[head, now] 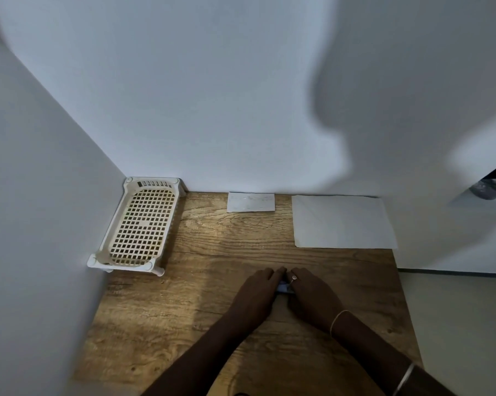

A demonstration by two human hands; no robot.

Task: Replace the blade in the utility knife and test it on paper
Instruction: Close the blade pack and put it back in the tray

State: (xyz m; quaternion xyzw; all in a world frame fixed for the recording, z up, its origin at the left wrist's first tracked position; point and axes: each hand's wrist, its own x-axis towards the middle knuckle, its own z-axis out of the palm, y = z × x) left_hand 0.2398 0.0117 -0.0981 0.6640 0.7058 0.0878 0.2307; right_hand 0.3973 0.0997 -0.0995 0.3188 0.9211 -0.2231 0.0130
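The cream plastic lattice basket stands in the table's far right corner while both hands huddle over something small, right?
No: the head view shows the cream plastic lattice basket in the far left corner of the wooden table. The left hand and right hand do huddle over something small.

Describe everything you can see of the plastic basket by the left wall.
The basket is cream-white plastic, rectangular and shallow, with a square-grid floor, a row of slots in its far end wall and short round feet showing at the near corners. It stands on the wooden table in the far left corner, its long side against the left wall and its far end close to the back wall. Nothing else touches it.
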